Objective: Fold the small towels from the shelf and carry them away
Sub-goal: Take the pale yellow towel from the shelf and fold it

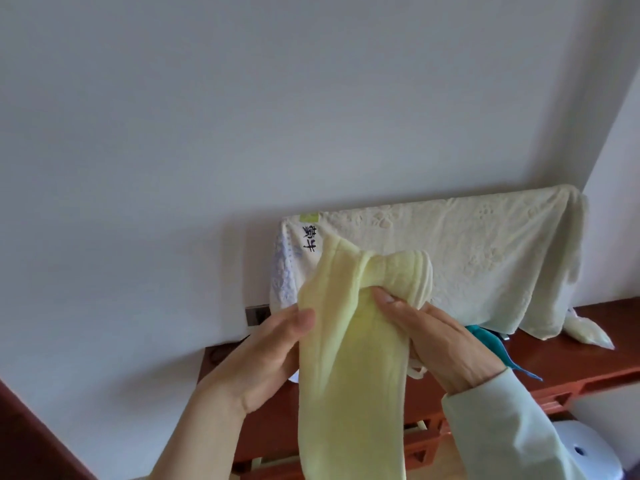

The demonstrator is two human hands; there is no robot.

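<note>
left hand: rises on a bare forearm from lower left, palm turned inward, thumb laid on the near face of the yellow towel, fingers hidden behind it. right hand: back toward the camera, wrist in a pale green sleeve, thumb pinching the same cloth. hands level, near each other.

Soft, even daylight — mild blur, wide-angle bending at edges

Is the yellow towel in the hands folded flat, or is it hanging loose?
Hanging loose. The yellow towel hangs long from the left hand and right hand, its top bunched.
</note>
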